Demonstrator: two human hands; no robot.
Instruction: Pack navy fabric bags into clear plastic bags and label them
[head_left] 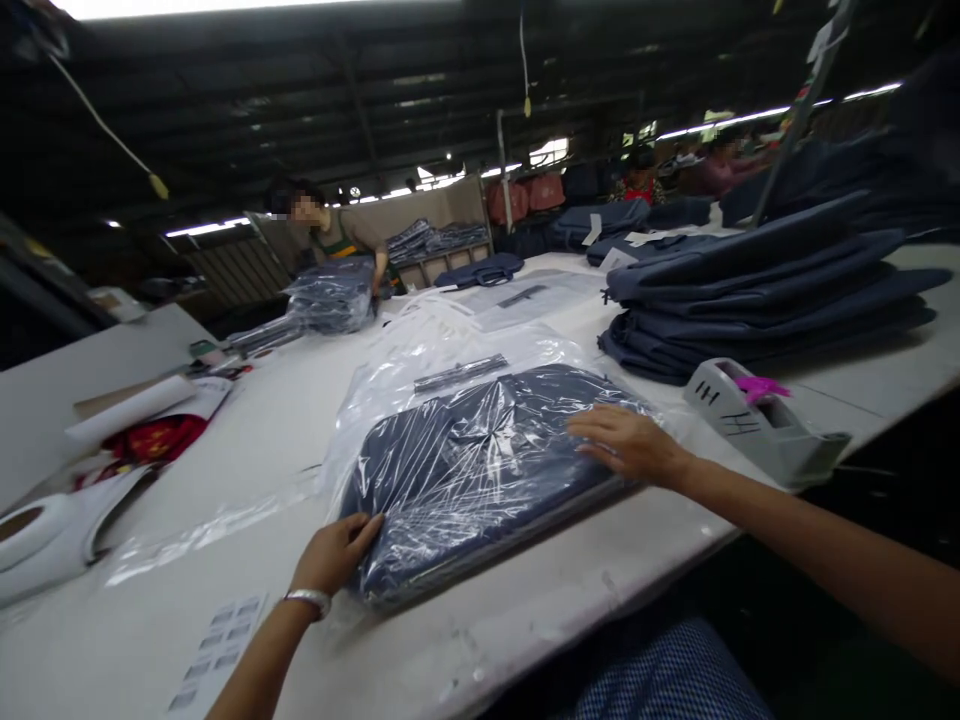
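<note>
A dark blue fabric bag inside a clear plastic bag (480, 470) lies flat on the white table in front of me. My left hand (337, 555) is at its near left corner, thumb and fingers closed on the plastic edge. Laid across the right part of the package, my right hand (626, 440) has its fingers stretched out over the film. The plastic is wrinkled and shiny. Beyond the package, more clear plastic bags (457, 345) are spread on the table, one with a dark printed strip.
At the right stands a pile of dark blue bags (757, 290), with a grey tape dispenser (765, 420) before it. A sheet of labels (217, 650) lies near left, paper rolls (45, 530) farther left. Across the table a person (337, 235) handles a wrapped package (334, 295).
</note>
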